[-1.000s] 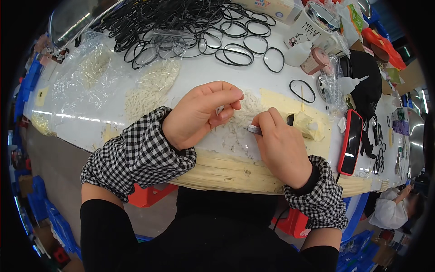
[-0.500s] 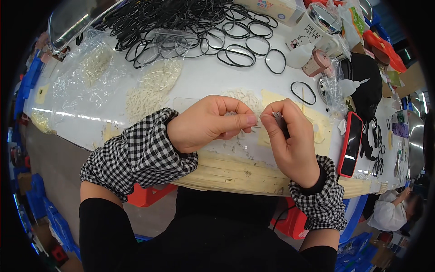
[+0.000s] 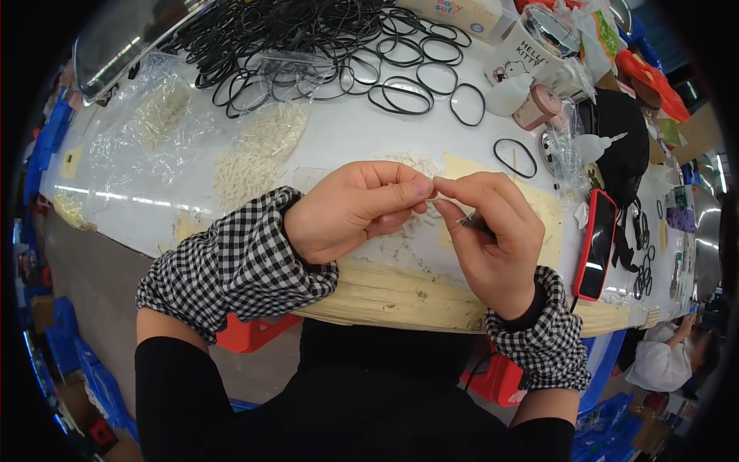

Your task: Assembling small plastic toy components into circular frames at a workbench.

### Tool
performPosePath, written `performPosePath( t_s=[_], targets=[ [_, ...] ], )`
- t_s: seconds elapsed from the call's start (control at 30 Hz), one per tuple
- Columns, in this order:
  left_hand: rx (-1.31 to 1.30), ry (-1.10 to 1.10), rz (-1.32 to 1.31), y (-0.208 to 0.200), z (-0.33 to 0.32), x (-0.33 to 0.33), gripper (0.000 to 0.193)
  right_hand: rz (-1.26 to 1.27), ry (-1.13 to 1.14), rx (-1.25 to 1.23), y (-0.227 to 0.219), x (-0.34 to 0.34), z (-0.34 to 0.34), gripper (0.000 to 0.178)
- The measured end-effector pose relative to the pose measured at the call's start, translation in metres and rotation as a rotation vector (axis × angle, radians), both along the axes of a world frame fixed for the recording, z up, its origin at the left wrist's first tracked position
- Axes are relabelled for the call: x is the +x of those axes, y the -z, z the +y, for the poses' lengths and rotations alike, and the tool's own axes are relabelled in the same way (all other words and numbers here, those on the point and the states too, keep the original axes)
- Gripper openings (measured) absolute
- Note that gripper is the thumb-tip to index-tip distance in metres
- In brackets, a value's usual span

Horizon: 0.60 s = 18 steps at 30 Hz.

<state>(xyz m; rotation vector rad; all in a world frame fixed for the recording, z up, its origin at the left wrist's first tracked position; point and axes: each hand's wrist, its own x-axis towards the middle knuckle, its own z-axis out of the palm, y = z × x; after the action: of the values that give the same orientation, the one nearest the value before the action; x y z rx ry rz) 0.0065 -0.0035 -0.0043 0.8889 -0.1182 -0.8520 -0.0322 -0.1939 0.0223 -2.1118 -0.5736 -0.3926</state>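
My left hand [image 3: 350,212] is closed in a pinch, thumb against forefinger. A tiny whitish piece [image 3: 433,199] shows at the fingertips, too small to make out fully. Touching it from the other side is the forefinger of my right hand [image 3: 500,231], whose thumb sits lower and a little apart. A small dark grey, metallic-looking object [image 3: 477,222] lies in the curl of the right fingers, mostly hidden. Under and behind the hands are scattered small white pieces [image 3: 419,163] on the white tabletop. A larger heap of similar pieces [image 3: 245,173] lies left, spilling from a clear bag [image 3: 281,127].
Black rubber-like loops [image 3: 402,94] spread across the back. Another clear bag [image 3: 165,112] lies far left. At right are a red-cased phone [image 3: 596,245], a pink cup [image 3: 537,106], a white squeeze bottle [image 3: 509,94] and a black cap [image 3: 622,146]. Yellowish tape [image 3: 408,296] covers the front edge.
My right forefinger has stretched forward and left to meet the left fingertips, and its thumb has parted from it. The grey object shows more. My left hand has barely moved.
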Motion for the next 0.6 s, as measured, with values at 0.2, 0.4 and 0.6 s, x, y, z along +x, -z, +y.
performPosePath(
  t_s=[0.2,0.4,0.6],
  targets=[
    [0.052,0.000,-0.051,-0.0018,-0.0004,-0.0013,0.018,0.046,0.015,0.023,-0.0033,0.0008,0.0006,0.022],
    [-0.024,0.025,-0.039,0.0003,0.0006,-0.0004,0.018,0.050,0.003,0.072,-0.0047,0.0008,0.0017,0.020],
    [-0.069,0.035,-0.022,-0.0004,0.0001,-0.0004,0.017,-0.005,-0.001,0.026,-0.0055,0.0003,0.0019,0.020]
  ],
)
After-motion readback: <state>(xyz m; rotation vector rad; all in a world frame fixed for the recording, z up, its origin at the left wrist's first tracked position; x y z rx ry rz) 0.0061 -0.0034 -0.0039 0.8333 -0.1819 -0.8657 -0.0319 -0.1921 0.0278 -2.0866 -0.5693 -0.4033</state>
